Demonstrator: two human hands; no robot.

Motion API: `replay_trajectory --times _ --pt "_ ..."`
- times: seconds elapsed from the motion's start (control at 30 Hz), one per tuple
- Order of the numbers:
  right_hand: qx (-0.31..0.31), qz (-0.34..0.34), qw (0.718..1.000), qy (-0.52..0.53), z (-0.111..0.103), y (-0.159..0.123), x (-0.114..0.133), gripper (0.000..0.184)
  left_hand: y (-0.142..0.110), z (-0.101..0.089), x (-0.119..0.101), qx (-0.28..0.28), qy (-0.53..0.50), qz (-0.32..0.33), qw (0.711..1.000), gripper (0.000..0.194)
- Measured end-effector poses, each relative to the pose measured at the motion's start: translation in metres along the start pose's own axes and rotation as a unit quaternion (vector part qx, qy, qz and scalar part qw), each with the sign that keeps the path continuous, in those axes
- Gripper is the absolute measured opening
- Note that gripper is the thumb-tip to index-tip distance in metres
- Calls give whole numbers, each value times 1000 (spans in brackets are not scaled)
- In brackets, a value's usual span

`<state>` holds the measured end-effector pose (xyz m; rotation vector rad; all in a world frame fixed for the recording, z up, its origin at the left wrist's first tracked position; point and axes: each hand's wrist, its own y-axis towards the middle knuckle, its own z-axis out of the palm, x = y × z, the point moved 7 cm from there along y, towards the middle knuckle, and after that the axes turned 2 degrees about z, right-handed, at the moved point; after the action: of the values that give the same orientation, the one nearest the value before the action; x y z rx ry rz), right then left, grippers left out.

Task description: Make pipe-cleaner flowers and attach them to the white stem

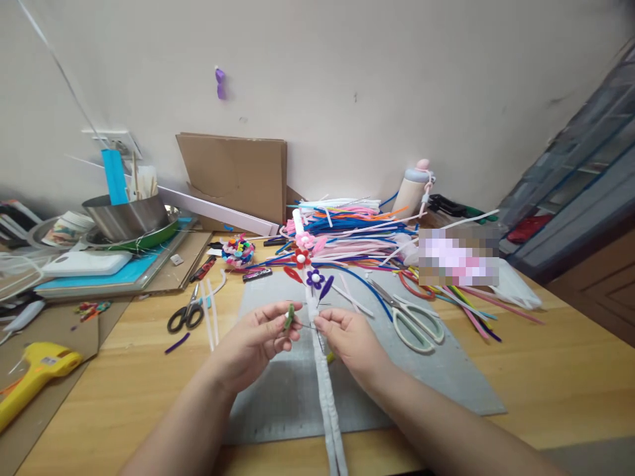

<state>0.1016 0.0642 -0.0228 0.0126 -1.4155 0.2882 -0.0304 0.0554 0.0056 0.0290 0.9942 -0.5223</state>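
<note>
My left hand (258, 334) is closed in a pinch on a small green pipe-cleaner flower (289, 317) with a white centre. A thin dark wire runs from the flower toward my right hand (350, 340), whose thumb and forefinger pinch it beside a long white fuzzy-wrapped strip (325, 390). The strip runs from the bottom edge up between my hands. Along its upper part sit a pink flower (306, 241), a red flower (301, 258) and a purple flower (315, 279). A red leaf (294, 274) and a purple leaf (326, 288) stick out at the sides.
Under my hands lies a grey mat (426, 390). Green-handled scissors (414, 324) rest right, black scissors (186, 317) left. Behind are heaped pipe cleaners (347, 228) and a bottle (414, 192). A yellow glue gun (42, 370) and a metal bowl (126, 217) are left.
</note>
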Motion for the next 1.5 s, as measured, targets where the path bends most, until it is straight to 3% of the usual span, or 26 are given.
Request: replay_trajectory --times 0.13,0.27,0.83,1.1,1.3,1.5 --pt "1 26 1000 18 -3 -5 -8 30 1 -2 11 3 -88 -60 994 22" --pt "-1 27 1000 12 -6 -6 -7 29 0 -2 13 9 -119 -65 991 15" --pt "-25 35 999 17 -12 -4 -9 29 5 -10 16 -54 -66 -27 996 17" --pt "-33 33 999 10 -14 -3 -10 31 6 -9 16 -54 -75 -28 995 15" --pt "-32 31 999 5 -14 -2 -11 30 6 -7 17 -50 -86 -23 995 30" --pt "-34 36 998 24 -15 -1 -8 32 7 -6 19 -26 -57 -22 998 15"
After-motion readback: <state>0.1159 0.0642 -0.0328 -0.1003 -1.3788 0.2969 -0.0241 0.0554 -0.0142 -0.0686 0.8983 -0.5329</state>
